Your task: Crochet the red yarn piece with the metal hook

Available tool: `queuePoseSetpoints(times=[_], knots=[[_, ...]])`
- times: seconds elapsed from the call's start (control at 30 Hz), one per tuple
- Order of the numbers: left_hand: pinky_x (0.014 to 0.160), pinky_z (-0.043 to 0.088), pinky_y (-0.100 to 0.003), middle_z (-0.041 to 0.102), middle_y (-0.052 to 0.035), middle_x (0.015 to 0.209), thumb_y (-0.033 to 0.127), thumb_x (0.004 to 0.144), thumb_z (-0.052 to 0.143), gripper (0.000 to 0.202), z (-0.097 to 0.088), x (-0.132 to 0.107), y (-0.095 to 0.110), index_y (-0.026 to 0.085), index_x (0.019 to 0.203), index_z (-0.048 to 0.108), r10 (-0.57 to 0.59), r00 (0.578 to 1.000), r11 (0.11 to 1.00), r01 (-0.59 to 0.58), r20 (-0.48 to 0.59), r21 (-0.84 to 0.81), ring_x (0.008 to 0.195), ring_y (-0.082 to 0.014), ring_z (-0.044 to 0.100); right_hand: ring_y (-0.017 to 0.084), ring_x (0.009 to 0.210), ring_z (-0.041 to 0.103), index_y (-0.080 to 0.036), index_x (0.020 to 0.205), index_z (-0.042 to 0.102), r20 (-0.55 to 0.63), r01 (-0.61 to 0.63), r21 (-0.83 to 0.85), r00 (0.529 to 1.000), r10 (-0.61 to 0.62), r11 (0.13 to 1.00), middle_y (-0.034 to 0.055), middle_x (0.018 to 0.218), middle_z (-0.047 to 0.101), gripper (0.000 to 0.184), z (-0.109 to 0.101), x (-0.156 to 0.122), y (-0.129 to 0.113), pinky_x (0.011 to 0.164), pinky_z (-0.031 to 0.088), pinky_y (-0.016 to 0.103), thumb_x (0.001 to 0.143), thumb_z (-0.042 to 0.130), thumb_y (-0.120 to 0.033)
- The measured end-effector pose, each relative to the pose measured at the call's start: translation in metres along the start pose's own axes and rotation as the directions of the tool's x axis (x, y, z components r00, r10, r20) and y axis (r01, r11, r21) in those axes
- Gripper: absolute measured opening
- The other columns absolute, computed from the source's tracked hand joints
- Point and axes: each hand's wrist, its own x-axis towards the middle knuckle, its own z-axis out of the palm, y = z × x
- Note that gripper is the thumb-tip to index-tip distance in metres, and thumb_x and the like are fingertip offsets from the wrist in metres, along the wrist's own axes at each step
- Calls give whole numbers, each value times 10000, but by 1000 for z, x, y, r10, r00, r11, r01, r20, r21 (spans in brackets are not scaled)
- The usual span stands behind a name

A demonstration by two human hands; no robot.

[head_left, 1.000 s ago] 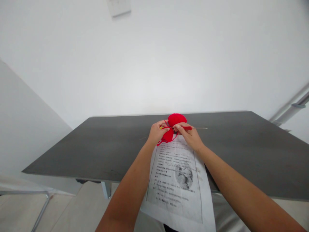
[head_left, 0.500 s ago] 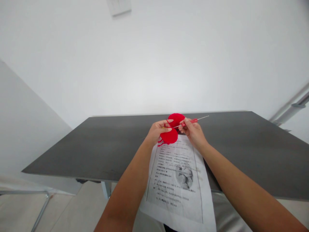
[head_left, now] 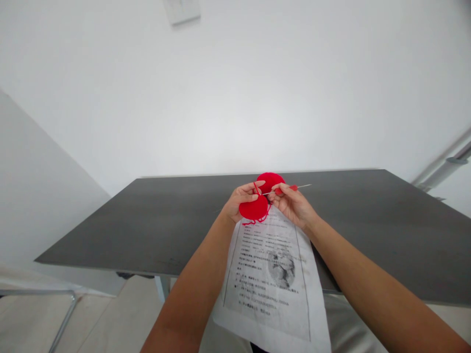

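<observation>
My left hand (head_left: 238, 200) is closed on a round red crochet piece (head_left: 253, 209), pinching its upper edge between thumb and fingers. A strand of red yarn (head_left: 256, 187) runs over its raised index finger, and loose yarn tails dangle under the piece. In my right hand (head_left: 292, 203) is a crochet hook (head_left: 286, 190) with a red handle, gripped between thumb and fingers. Its thin metal tip reaches left to the edge of the crochet piece; the other metal end points right. Just behind both hands lies a red yarn ball (head_left: 270, 180).
A printed sheet (head_left: 268, 299) with text and a dark picture hangs over the near edge of the dark grey table (head_left: 154, 220). Behind the table rises a white wall (head_left: 235, 88). A metal frame (head_left: 64, 318) stands at lower left.
The crochet piece has shifted slightly left and turned in my left hand. The hook has moved a little left and down, and my right fingers have opened out somewhat around it.
</observation>
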Motion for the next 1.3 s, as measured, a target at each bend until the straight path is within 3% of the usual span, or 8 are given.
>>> queuePoseSetpoints(times=[0.13, 0.27, 0.47, 0.63, 0.97, 1.3], knots=[[678, 446, -245, 629, -10, 767, 228, 517, 803, 491, -2, 0, -2, 188, 997, 707, 8, 999, 998, -6, 31, -58, 654, -102, 585, 154, 677, 641, -219, 787, 669, 63, -65, 90, 996, 60, 994, 11, 661, 664, 133, 0, -3, -1, 727, 532, 303, 754, 648, -346], [657, 447, -239, 630, -11, 765, 217, 512, 803, 501, -4, 0, -2, 177, 1001, 702, -10, 999, 998, 13, 42, -61, 635, -97, 579, 166, 671, 640, -214, 764, 673, 50, -76, 98, 996, 71, 992, 19, 664, 668, 123, 0, -3, 0, 729, 542, 327, 780, 618, -324], [646, 450, -214, 651, -6, 754, 158, 557, 780, 446, -3, 1, -1, 147, 996, 698, -9, 996, 997, 15, 83, -75, 624, -86, 598, 107, 660, 644, -175, 764, 709, 118, -103, 243, 990, 76, 964, 15, 661, 690, 110, -1, -3, -1, 662, 530, 187, 735, 684, -278], [660, 465, -236, 688, -24, 750, 165, 583, 781, 398, 0, 1, 1, 148, 974, 708, -66, 997, 997, 68, 43, -34, 613, -104, 618, 105, 645, 650, -177, 744, 715, 77, -62, 281, 996, 42, 958, 1, 655, 690, 64, -2, -1, -2, 651, 537, 185, 740, 676, -228], [731, 440, -263, 682, -38, 766, 173, 585, 782, 446, -2, 4, -1, 131, 1022, 703, -61, 998, 998, 61, -23, 33, 669, -120, 622, 116, 655, 659, -202, 734, 689, 13, 38, 143, 999, -40, 989, -1, 668, 689, 130, 1, 0, 3, 656, 531, 213, 732, 721, -329], [671, 386, -216, 566, 26, 698, 140, 578, 766, 566, 0, 4, 2, 148, 1133, 659, 7, 999, 998, -5, -39, 58, 636, -68, 525, 126, 647, 602, -200, 768, 684, -10, 151, -174, 988, -155, 973, 11, 702, 662, 168, 1, -4, 1, 624, 484, 248, 778, 664, -367]])
